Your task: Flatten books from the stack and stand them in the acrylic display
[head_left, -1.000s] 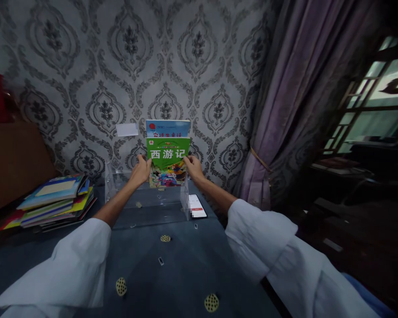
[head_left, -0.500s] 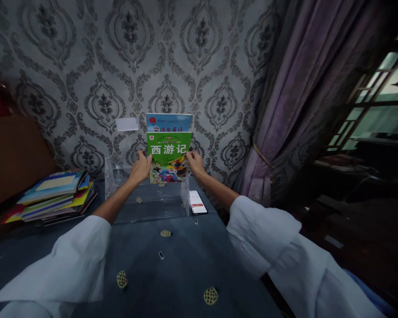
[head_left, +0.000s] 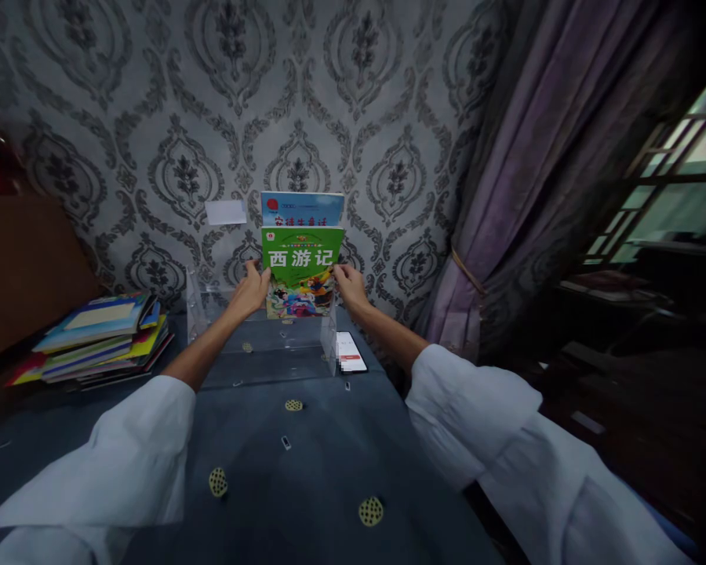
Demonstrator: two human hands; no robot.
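Between my two hands is a green picture book [head_left: 301, 271] with large white characters, held upright by its side edges. My left hand [head_left: 251, 290] pinches the left edge, thumb on the front. On the right edge, my right hand [head_left: 350, 286] grips near the middle with bent fingers. Behind the green book a blue book [head_left: 303, 207] stands upright, only its top part showing. A clear plastic rack [head_left: 328, 345] stands on the table at the lower edge of the green book; whether the book touches it I cannot tell.
A loose stack of books [head_left: 103, 337] lies on the left of the dark patterned tablecloth [head_left: 294, 479]. Right of the rack lies a phone [head_left: 351, 352] with a lit screen. A patterned wall rises behind, and a purple curtain [head_left: 476, 227] hangs at right.
The view has tilted slightly, so the table and books sit a little higher. Both hands keep their hold on the green book, which looks nearly unchanged against the rack.
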